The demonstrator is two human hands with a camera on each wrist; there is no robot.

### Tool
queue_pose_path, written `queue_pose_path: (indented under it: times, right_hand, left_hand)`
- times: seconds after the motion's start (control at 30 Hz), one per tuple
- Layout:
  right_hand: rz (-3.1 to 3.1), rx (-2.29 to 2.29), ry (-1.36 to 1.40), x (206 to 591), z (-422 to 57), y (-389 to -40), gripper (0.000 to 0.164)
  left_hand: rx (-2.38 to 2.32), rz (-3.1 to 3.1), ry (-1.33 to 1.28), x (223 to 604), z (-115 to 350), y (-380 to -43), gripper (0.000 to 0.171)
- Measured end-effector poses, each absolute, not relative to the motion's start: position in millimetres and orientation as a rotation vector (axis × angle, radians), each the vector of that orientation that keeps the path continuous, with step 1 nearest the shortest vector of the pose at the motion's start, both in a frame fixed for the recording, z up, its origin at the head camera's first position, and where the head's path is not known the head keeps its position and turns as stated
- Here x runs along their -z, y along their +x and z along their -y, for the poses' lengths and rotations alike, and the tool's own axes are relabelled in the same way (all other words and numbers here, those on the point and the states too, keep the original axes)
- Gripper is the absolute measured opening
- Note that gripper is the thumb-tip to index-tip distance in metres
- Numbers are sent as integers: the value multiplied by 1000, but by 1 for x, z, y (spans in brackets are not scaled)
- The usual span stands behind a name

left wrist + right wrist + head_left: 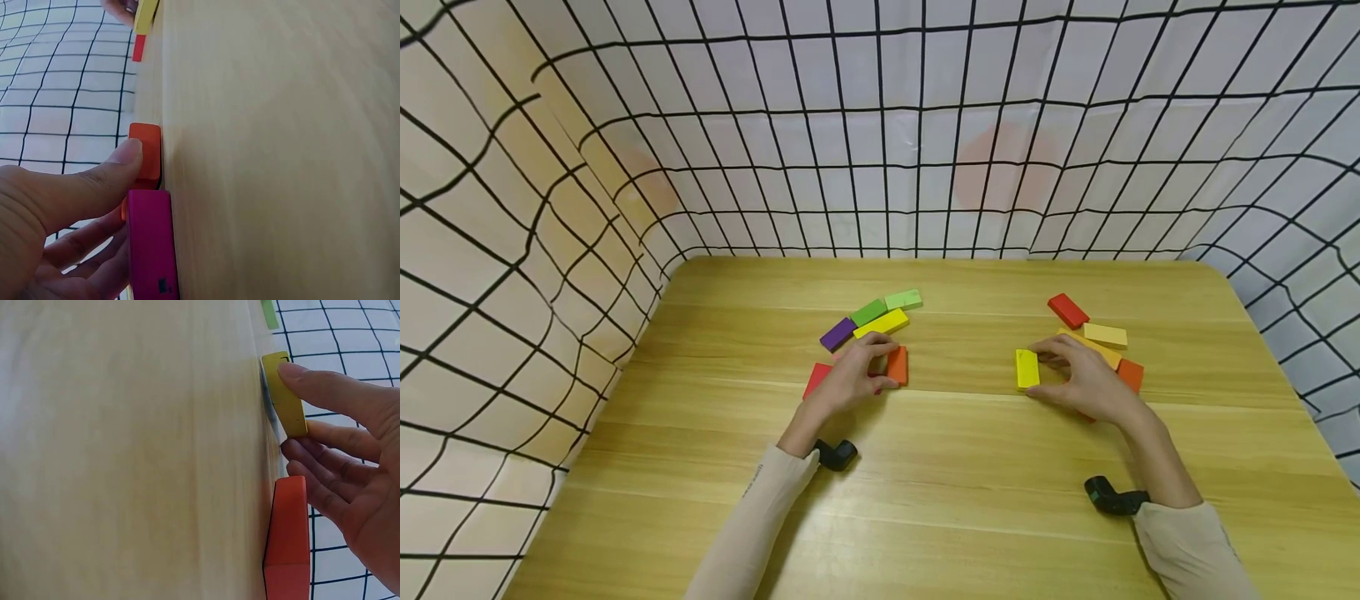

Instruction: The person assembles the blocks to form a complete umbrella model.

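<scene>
My left hand (853, 375) pinches an orange block (898, 367) between thumb and fingers on the tabletop. Close below those fingers, a magenta block (150, 244) shows in the left wrist view. Across a gap of bare wood, my right hand (1086, 379) holds a small yellow block (1027, 370) by its two ends. In the right wrist view that yellow block (286, 403) tilts against the table surface, the thumb on its near face. A red-orange block (289, 531) lies beside the lower fingers there. A red block (817, 379) is partly covered by my left hand.
Behind my left hand lie purple (838, 334), green (869, 312), light green (903, 299) and long yellow (887, 322) blocks. Around my right hand are red (1067, 311), pale yellow (1105, 336) and orange (1131, 375) blocks. Black netting (880, 108) over white sheets encloses the wooden table (955, 500).
</scene>
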State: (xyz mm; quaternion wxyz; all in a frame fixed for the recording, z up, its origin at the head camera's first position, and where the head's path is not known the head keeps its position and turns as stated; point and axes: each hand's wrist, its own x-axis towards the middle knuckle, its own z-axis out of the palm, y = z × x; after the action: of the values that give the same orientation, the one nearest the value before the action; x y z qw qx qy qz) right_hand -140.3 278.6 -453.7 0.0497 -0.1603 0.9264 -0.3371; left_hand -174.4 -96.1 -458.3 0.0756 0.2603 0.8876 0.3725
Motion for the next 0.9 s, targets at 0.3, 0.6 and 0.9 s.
queue_pose_path:
  times: [0.3, 0.6, 0.9]
  right_hand:
    - [-2865, 999, -543, 454, -268, -143, 63]
    - [-2820, 1027, -572, 455, -243, -141, 61]
    - [-2742, 1088, -601, 453, -215, -139, 59]
  left_hand:
    - [-1148, -2653, 794, 457, 90, -176, 56]
    - [-1174, -2639, 789, 452, 72, -185, 55]
    - [-1147, -2610, 808, 451, 51, -192, 54]
